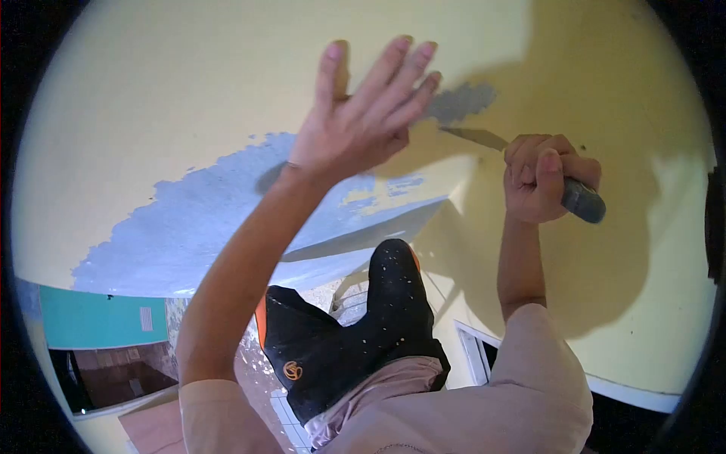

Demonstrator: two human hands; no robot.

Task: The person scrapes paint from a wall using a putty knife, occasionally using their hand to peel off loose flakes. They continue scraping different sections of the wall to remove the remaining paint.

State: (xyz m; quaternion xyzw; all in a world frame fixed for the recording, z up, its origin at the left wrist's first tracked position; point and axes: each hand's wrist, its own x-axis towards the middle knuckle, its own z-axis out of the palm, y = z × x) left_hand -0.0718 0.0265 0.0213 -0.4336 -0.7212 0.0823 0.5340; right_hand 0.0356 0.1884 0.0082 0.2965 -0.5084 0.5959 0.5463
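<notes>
My left hand [363,110] is spread against the yellow painted wall [204,83], fingers apart and nothing in it. My right hand [541,175] is wrapped around the dark handle of a scraper [476,136], whose flat blade points left, its tip at the wall surface. Just above that tip lies a small bare grey patch [465,102] with ragged edges. Below my left hand, a large bluish-grey area [204,216] shows where the yellow paint is off, with flakes of yellow still on it near the corner.
Paint-flecked dark shorts [393,310] cover my legs, over what looks like a step or ladder [352,306]. Paint chips litter the floor [261,371]. A turquoise panel [98,318] is at lower left, a white frame [475,352] at lower right. The walls meet in a corner [451,198].
</notes>
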